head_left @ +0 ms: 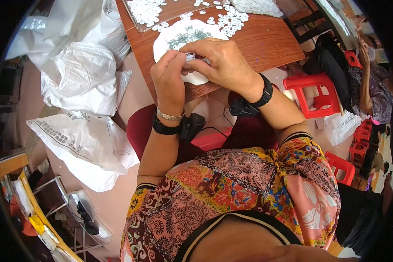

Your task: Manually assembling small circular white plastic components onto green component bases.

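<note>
Above the near edge of a brown wooden table [270,46], my two hands meet and pinch one small white plastic piece [190,56] with dark holes in it. My left hand [169,76] grips its left end between thumb and fingertips. From the right, my right hand [225,61] closes thumb and forefinger on the same piece. Under them lies a white round plate [163,41], partly hidden by my hands. A heap of small grey metal parts [195,36] rests on it, too small to name exactly.
Loose white plastic pieces [232,22] spread behind the plate, beside a clear tray [155,24] of more. Large white sacks [81,76] crowd the floor at left. A red stool [312,94] stands at right, near another person [373,87].
</note>
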{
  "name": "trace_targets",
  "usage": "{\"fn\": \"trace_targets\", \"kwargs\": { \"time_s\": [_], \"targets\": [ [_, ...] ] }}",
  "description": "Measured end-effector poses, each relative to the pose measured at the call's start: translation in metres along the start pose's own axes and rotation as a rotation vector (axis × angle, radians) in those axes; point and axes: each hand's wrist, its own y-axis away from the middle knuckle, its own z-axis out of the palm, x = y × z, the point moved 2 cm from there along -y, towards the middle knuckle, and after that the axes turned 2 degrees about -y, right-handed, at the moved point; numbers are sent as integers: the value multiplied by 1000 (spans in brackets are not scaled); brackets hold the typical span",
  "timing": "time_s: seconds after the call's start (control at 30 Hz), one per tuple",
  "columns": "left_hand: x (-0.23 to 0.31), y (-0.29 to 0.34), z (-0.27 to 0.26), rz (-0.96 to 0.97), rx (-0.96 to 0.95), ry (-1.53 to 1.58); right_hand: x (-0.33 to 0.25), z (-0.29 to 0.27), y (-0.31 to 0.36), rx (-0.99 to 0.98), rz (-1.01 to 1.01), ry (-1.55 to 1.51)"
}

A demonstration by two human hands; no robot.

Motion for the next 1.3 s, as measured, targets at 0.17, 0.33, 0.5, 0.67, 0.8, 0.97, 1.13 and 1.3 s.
{"fn": "trace_targets", "kwargs": {
  "time_s": [0.17,0.33,0.5,0.67,0.8,0.97,1.13,1.3],
  "targets": [
    [1,2,1,28,-27,0,0,0,1,-19,30,-13],
    [-1,5,1,7,18,-12,-1,2,3,-9,17,-39],
    [0,3,7,35,19,-25,1,-7,-2,36,-28,-77],
    [7,-1,-13,71,115,-60,45,-68,-30,230,103,204],
    [11,-10,-19,72,118,35,103,-141,-82,383,200,470],
    [12,-10,-24,67,127,37,139,-144,-89,457,0,761],
    [8,-8,-26,44,130,18,135,-77,-58,-111,370,266],
    [8,-10,-15,36,77,10,203,-37,-30,-316,464,666]
  ]
}}
